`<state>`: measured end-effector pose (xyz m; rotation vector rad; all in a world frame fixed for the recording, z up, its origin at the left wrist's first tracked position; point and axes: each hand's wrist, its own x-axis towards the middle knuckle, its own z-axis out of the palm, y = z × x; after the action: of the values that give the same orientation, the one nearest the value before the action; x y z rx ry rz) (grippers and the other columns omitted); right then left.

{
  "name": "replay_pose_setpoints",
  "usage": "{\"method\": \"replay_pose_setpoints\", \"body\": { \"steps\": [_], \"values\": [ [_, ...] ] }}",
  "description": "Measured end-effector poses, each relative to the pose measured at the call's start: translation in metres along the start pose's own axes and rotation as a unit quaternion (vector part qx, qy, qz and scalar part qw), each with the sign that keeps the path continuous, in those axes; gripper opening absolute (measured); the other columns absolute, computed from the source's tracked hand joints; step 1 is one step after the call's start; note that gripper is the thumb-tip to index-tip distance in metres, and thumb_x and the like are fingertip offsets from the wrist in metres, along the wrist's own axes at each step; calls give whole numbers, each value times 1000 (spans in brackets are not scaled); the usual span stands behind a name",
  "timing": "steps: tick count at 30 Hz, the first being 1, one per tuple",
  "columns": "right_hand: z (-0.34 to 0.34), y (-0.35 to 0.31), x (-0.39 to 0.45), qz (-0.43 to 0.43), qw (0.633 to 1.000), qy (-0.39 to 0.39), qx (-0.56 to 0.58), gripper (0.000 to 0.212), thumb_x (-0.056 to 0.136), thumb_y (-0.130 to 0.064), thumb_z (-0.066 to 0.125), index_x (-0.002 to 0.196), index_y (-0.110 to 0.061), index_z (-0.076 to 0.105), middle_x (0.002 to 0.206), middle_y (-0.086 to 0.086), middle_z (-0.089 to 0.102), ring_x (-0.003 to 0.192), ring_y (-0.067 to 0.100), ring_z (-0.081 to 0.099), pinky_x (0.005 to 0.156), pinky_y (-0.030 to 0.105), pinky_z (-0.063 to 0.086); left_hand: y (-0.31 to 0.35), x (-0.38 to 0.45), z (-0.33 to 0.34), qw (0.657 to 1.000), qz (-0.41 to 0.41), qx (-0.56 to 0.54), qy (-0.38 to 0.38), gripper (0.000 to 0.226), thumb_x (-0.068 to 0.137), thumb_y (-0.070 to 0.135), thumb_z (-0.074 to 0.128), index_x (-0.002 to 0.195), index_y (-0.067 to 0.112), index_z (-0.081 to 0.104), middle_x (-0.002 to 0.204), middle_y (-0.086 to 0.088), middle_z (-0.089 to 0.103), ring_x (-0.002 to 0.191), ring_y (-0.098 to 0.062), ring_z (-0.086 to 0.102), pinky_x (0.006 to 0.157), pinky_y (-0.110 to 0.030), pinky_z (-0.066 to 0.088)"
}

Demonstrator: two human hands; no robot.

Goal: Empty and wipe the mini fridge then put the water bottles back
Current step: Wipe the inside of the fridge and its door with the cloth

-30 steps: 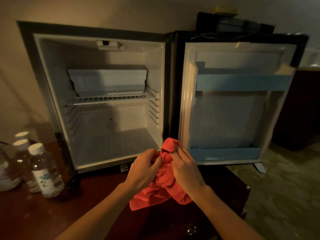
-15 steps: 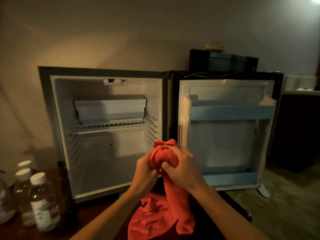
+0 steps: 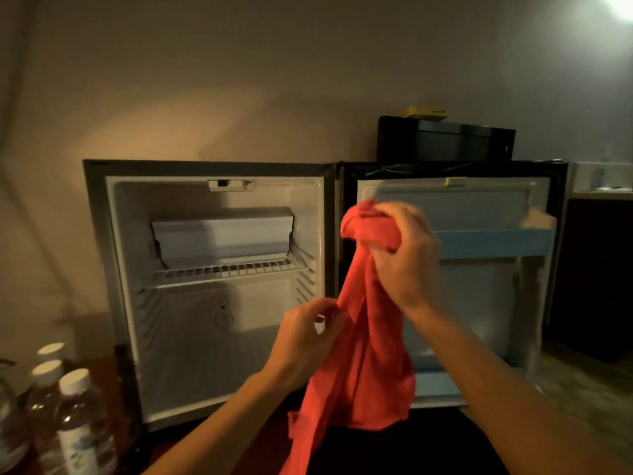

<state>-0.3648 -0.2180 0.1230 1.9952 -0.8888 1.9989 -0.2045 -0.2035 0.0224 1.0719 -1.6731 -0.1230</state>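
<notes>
With the right hand point(image 3: 406, 255) clenched round the top of the red cloth point(image 3: 363, 337) before the empty fridge point(image 3: 219, 286) and the left hand point(image 3: 305, 341) pinching its edge, I'd fold it into a flat pad before wiping.

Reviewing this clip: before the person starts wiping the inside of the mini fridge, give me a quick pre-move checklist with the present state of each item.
1. Mini fridge door open: ok, it is swung fully to the right.
2. Interior emptied: ok, only the wire shelf shows inside.
3. Water bottles out of the way: ok, they stand on the surface left of the fridge.
4. Red cloth in hand: ok, the right hand grips its bunched top and the left hand pinches its hanging edge.
5. Cloth folded for wiping: not ok, it hangs loose.
6. Cloth damp: cannot tell.
</notes>
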Motion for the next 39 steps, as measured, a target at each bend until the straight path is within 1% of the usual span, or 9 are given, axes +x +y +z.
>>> {"method": "replay_pose_setpoints", "body": {
  "steps": [4, 8, 11, 18, 21, 26, 31, 36, 39],
  "values": [
    [-11, 1, 60, -94, 992, 71, -44, 45, 69, 4, 66, 113, -8, 68, 119, 10, 61, 111, 29, 57, 103, 27, 40, 9, 15, 3, 996, 41, 77, -35, 26, 84, 30, 47, 95, 17, 67, 94, 4, 69, 93, -16, 63, 82, -38, 48],
    [-17, 42, 95, -62, 989, 46, -122, 46, 66, 3, 64, 109, -13, 69, 115, 8, 64, 109, 31, 58, 99, 20, 33, 26, 39, 3, 985, 102, 103, -92, 53, 77, 26, 35, 120, 17, 66, 139, 2, 55, 128, -16, 48, 108, -35, 38],
    [-15, 66, 91, -63, 985, -22, -158, 49, 64, 2, 56, 109, -10, 70, 116, 11, 64, 110, 33, 56, 101, 27, 34, 41, 60, 4, 949, 201, 228, -77, 62, 76, 18, 34, 133, 25, 59, 153, 0, 40, 136, -18, 37, 111, -30, 27],
    [0, 59, 86, -170, 966, -115, -154, 47, 72, -7, 55, 117, -10, 69, 127, 12, 61, 121, 32, 51, 103, 40, 42, 69, 103, 21, 877, 300, 374, 31, 45, 81, 25, 57, 122, 7, 62, 130, -10, 59, 128, -24, 47, 120, -38, 23],
    [0, 63, 94, -210, 951, -149, -170, 48, 73, -3, 54, 118, -9, 68, 131, 11, 60, 125, 30, 48, 107, 41, 40, 68, 107, 25, 872, 306, 380, 31, 36, 85, 25, 56, 114, 7, 64, 123, -11, 61, 120, -26, 54, 115, -38, 29],
    [-6, 74, 100, -265, 929, -190, -174, 51, 72, 5, 52, 119, -6, 67, 131, 12, 60, 126, 29, 49, 110, 38, 37, 59, 107, 24, 862, 312, 400, 15, 43, 92, 29, 51, 130, 11, 58, 132, -4, 57, 127, -21, 49, 116, -36, 28],
    [-35, 103, 99, -202, 936, -202, -207, 65, 65, 1, 45, 127, -11, 62, 128, 9, 62, 115, 32, 59, 98, 45, 48, 65, 109, 23, 855, 308, 418, -17, 48, 94, 33, 50, 139, 16, 53, 133, 0, 57, 132, -21, 46, 113, -40, 32],
    [-59, 119, 97, -118, 966, -129, -189, 69, 57, 1, 45, 122, -10, 65, 125, 10, 64, 115, 29, 59, 107, 17, 29, 68, 108, 24, 848, 306, 432, -22, 46, 88, 31, 54, 132, 16, 55, 128, -2, 57, 130, -24, 46, 113, -37, 30],
    [-49, 98, 100, -127, 970, -150, -146, 64, 61, -9, 45, 121, -8, 66, 123, 11, 64, 114, 27, 59, 105, 19, 33, 68, 109, 26, 853, 310, 419, -9, 44, 86, 30, 57, 128, 14, 57, 124, -2, 57, 127, -23, 48, 113, -36, 30]
  ]
}}
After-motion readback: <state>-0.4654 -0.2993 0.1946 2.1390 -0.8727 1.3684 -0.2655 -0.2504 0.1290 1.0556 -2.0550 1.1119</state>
